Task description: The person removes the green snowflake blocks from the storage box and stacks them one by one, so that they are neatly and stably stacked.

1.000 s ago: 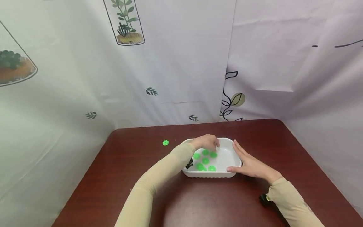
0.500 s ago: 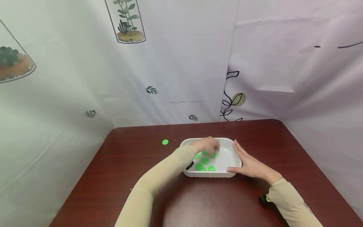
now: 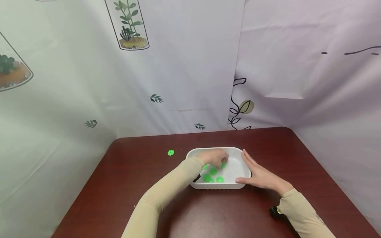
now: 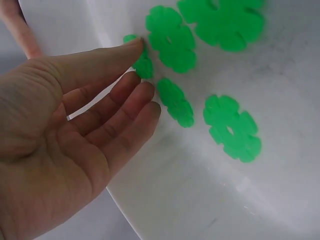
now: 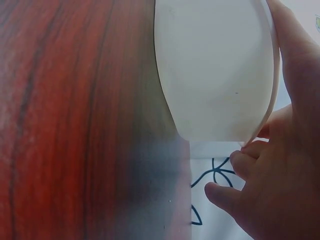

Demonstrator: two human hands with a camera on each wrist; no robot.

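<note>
A white tray (image 3: 235, 170) on the table holds several green flower-shaped discs. My left hand (image 3: 215, 156) reaches down into it. In the left wrist view, the thumb and index finger of that hand (image 4: 65, 120) pinch a green disc (image 4: 145, 66) that stands on edge, partly hidden behind the thumb. Beside the fingertips are a tilted disc (image 4: 175, 102) and a flat one (image 4: 232, 129). My right hand (image 3: 263, 175) holds the tray's right end, thumb over the near rim and fingers toward the far corner. The right wrist view shows its fingers outside the tray wall (image 5: 217, 75).
One more green disc (image 3: 170, 152) lies on the dark red wooden table (image 3: 208, 215), left of the tray and near the back. A printed cloth (image 3: 184, 82) hangs behind the table and along both sides. A black device (image 3: 276, 212) sits at the right wrist.
My left hand has closed its fingers on a disc in the tray and drawn slightly back toward the left. The right hand keeps its place on the tray; the head view has shifted slightly.
</note>
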